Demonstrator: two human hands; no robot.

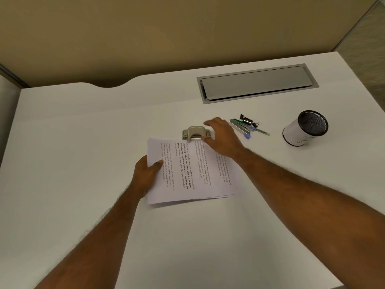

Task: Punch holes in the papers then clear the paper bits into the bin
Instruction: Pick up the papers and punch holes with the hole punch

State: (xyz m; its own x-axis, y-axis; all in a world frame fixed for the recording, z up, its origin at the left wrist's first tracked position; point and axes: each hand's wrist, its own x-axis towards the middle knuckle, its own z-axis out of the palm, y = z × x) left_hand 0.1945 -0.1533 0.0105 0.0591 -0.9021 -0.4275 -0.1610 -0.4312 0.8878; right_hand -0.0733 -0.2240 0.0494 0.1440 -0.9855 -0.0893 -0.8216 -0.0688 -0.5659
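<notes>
Papers [187, 174]: lying just below the middle of the frame as a slightly fanned stack of printed sheets. Their top edge is sitting at the mouth of the hole punch [194, 132], and whether it is inside the slot cannot be told.
Left hand [145, 174]: pinching the stack's left edge, with the thumb [157, 163] lying on top and the fingers going underneath.
Right hand [224, 140]: hovering over the papers' upper right corner, fingers spreading loosely and gripping nothing. The thumb tip is lying just beside the punch's right end, contact unclear.
Hole punch: metal, sitting at the centre of the frame, right above the papers.
Stapler [239, 127], binder clips [246, 119], pen [261, 131]: lying together to the right of the right hand.
Bin [305, 128]: a white cylinder with a black mesh rim, standing at the right of the frame, well apart from the papers.
Desk [83, 142]: white, bearing everything, with a grey cable hatch [257, 83] sitting in its upper right.
</notes>
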